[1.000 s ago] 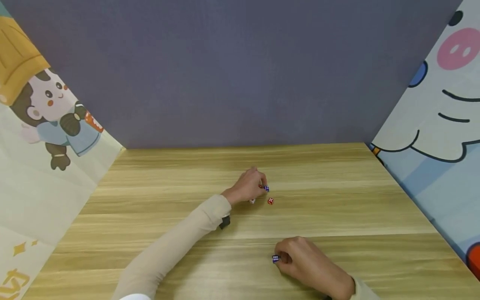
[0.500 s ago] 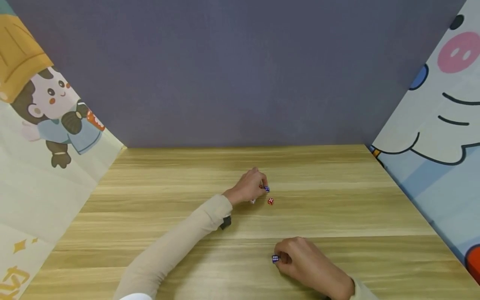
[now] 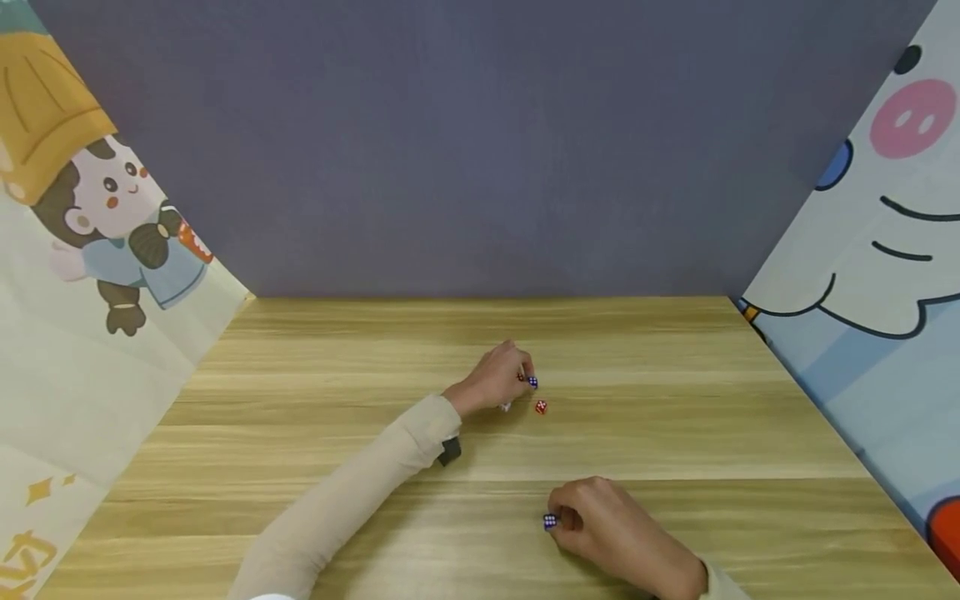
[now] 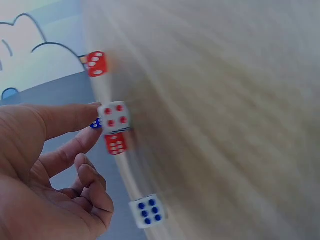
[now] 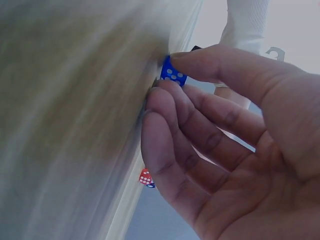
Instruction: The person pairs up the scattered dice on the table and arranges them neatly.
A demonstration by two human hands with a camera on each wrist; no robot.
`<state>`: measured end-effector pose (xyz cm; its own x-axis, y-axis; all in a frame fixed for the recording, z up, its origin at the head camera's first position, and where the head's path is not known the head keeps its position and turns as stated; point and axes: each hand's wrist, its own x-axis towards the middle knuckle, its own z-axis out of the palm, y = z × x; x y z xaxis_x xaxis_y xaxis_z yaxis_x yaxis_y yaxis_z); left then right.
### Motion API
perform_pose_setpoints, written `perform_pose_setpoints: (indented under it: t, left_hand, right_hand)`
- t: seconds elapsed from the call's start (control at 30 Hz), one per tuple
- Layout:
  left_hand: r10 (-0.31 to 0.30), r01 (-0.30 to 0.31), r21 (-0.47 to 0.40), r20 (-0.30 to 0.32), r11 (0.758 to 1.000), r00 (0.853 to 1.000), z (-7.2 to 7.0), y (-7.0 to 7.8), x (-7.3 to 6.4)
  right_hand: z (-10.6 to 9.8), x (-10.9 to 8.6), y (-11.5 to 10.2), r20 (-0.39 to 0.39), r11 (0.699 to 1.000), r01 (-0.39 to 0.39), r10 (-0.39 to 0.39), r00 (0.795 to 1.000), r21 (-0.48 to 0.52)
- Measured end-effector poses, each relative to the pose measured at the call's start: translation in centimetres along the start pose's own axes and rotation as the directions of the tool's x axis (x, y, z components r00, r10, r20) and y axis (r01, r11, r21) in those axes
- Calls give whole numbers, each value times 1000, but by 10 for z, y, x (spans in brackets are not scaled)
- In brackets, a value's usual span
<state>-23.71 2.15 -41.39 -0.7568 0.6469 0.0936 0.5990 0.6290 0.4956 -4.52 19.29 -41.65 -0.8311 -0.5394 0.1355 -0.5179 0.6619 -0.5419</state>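
"Head view first: how far along do we judge the work to be?"

"Both grips look made. We see the left hand (image 3: 495, 377) pinching the far blue die (image 3: 532, 382), and the right hand (image 3: 611, 529) pinching the near blue die (image 3: 550, 522), well apart from the others. Neither is let go yet; we would call that the part left."

"Does the right-wrist view agree?"

"We think so: thumb and fingertips meet on the near blue die, close to the tabletop (image 3: 675, 417). Whether it touches the wood, we cannot tell."

"What else do we have around?"

"We find a loose red die (image 3: 541, 407) just beside the left fingertips, on the near side. From the left wrist we also make out a white die with red pips (image 4: 115, 117), partly overlapping the far blue die, a second red die (image 4: 116, 144) right by it, and a white die with blue pips (image 4: 146, 211) apart from those. We see no fingers round these four."

"And what stands in our way?"

"Mostly the left hand, which hides part of that group from above; moving there could, we judge, nudge a neighbour. The grey wall (image 3: 480, 150) stands well beyond both hands."
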Motion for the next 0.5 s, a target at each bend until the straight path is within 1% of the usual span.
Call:
perform_pose_setpoints:
  t: [0.17,0.37,0.5]
  left_hand:
    - [12,-13,-49,-15,999,1000,-9,4,-8]
    - [34,-36,-48,-48,998,998,-17,9,-17]
    - [34,-37,-47,-78,998,996,-21,14,-25]
  right_hand:
    - [0,0,0,6,1000,-9,9,1000,10]
    - [-1,2,0,27,999,-27,26,999,17]
    - [0,2,-1,38,999,-33,32,999,24]
